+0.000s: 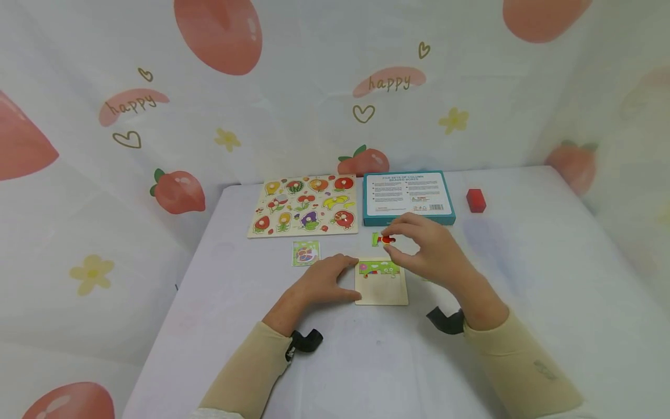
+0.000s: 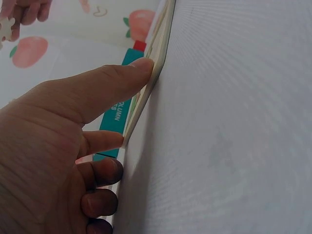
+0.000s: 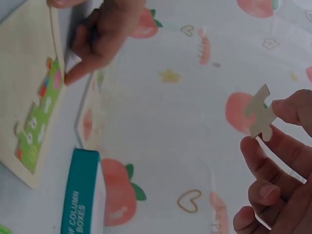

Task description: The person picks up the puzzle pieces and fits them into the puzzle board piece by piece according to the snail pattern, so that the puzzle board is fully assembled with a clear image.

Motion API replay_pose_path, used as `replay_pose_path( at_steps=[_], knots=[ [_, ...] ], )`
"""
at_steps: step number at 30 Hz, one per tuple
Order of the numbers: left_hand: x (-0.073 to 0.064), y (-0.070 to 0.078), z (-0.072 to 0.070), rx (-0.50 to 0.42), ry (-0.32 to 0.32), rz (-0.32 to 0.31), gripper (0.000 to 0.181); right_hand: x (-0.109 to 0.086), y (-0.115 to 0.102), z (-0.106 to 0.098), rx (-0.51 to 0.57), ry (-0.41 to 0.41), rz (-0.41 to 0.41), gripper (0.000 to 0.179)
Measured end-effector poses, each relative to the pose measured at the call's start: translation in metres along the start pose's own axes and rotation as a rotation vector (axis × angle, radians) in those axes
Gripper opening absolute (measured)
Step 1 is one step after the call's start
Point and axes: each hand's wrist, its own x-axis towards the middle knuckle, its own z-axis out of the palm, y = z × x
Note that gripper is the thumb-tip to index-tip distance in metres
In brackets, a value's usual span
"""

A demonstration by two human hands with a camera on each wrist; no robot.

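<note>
A square wooden puzzle board (image 1: pixel 381 291) lies in front of the person, with a green picture strip (image 3: pixel 43 117) fitted along its far edge and bare wood on the near side. At the board's left edge, the left hand (image 1: pixel 327 281) holds it with thumb and index finger spread apart; its other fingers curl in the left wrist view. Above the board's far side, the right hand (image 1: pixel 431 247) pinches a jigsaw piece (image 3: pixel 261 113) between thumb and fingertips. Red and green print shows on the piece in the head view, plain wood on its back in the right wrist view.
Behind the hands are a fruit knob puzzle (image 1: pixel 305 206) and a teal-edged box (image 1: pixel 408 198). A red block (image 1: pixel 476 200) stands right of the box. A small picture square (image 1: pixel 306 254) lies left of the board. Something green (image 1: pixel 426 280) is partly hidden under the right hand.
</note>
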Motion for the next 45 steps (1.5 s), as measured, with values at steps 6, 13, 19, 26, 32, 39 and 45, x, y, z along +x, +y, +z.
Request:
replay_pose_path(
  at_steps=[6,13,19,26,32,39,45],
  knots=[
    [-0.001,0.000,-0.002,-0.003,-0.003,-0.008,0.080,0.000,0.000,0.020,-0.004,-0.056,-0.062,0.022],
    [-0.001,0.000,-0.003,0.000,-0.003,-0.004,0.079,-0.002,0.013,0.047,0.006,-0.143,-0.061,0.016],
    [0.000,-0.002,-0.002,-0.009,0.003,0.014,0.080,-0.005,0.020,0.060,-0.042,-0.260,0.021,0.013],
    [0.001,-0.002,-0.002,0.002,0.002,0.022,0.081,-0.007,0.026,0.068,-0.084,-0.376,0.073,0.010],
    [0.002,-0.002,-0.001,0.003,-0.001,0.016,0.081,-0.008,0.029,0.073,-0.108,-0.425,0.075,0.010],
    [0.002,-0.004,0.000,-0.008,-0.001,0.018,0.080,-0.008,0.031,0.078,-0.141,-0.484,0.094,0.011],
    [0.002,-0.004,0.001,-0.019,-0.003,0.013,0.081,-0.011,0.032,0.082,-0.181,-0.478,0.062,0.009]
  ],
)
